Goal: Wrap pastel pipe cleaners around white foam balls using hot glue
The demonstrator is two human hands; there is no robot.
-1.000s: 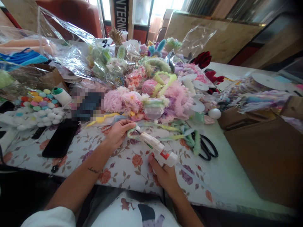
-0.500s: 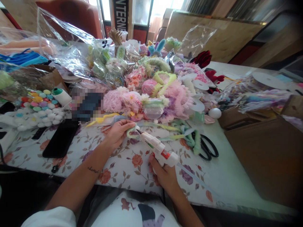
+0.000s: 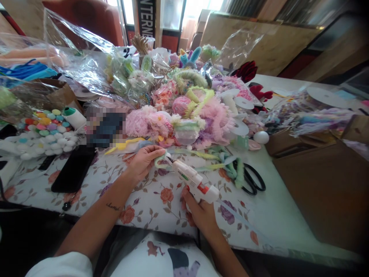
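My right hand (image 3: 198, 213) is wrapped round the handle of a white hot glue gun (image 3: 188, 176) with a red-orange part near its rear. A long clear glue stick (image 3: 242, 219) trails out of its back. The nozzle points up and left, close to the fingertips of my left hand (image 3: 144, 161). Those fingers pinch a pale green fuzzy ribbon (image 3: 159, 163), curled in a small loop; a small white bit shows at its end by the nozzle. Whether nozzle and ribbon touch, I cannot tell. More green and yellow ribbon (image 3: 211, 167) runs right toward black-handled scissors (image 3: 253, 179).
Pink, green and yellow fluffy craft pieces (image 3: 175, 107) are heaped behind my hands. At left lie a black phone (image 3: 73, 169), pompoms (image 3: 49, 130) and a white spool (image 3: 75, 118). A cardboard box (image 3: 319, 184) stands at right. Floral cloth (image 3: 150, 215) covers the near table.
The glue gun has shifted very slightly to the right, its nozzle a little farther from my left fingertips. Both hands keep their hold.
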